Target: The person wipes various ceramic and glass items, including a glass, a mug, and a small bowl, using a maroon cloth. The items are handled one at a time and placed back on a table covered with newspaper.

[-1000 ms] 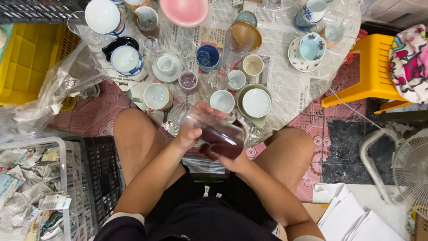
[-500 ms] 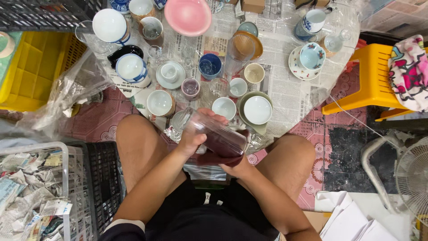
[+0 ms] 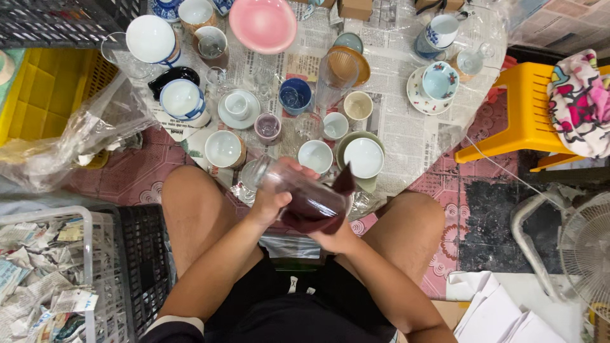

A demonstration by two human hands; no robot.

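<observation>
My left hand [image 3: 274, 194] grips a clear drinking glass [image 3: 264, 171] lying on its side above my knees, its base toward the left. A dark maroon cloth [image 3: 316, 204] is stuffed into and wrapped around the glass. My right hand [image 3: 335, 240] holds the cloth from below at the glass's mouth; most of that hand is hidden by the cloth. Just beyond the glass stand a small white cup [image 3: 315, 155] and a white bowl on a green plate [image 3: 363, 157].
Several cups, bowls and saucers sit on plastic-covered newspaper [image 3: 406, 127], with a pink bowl [image 3: 262, 24] at the back. A yellow crate [image 3: 44, 95] and crumpled plastic bag [image 3: 82, 140] lie left, a basket of paper [image 3: 44, 279] lower left, a yellow stool [image 3: 515, 108] and fan [image 3: 584, 254] right.
The glass has turned a little in my hands and the maroon cloth has shifted, a corner now sticking up on the right. Both hands stay over my knees.
</observation>
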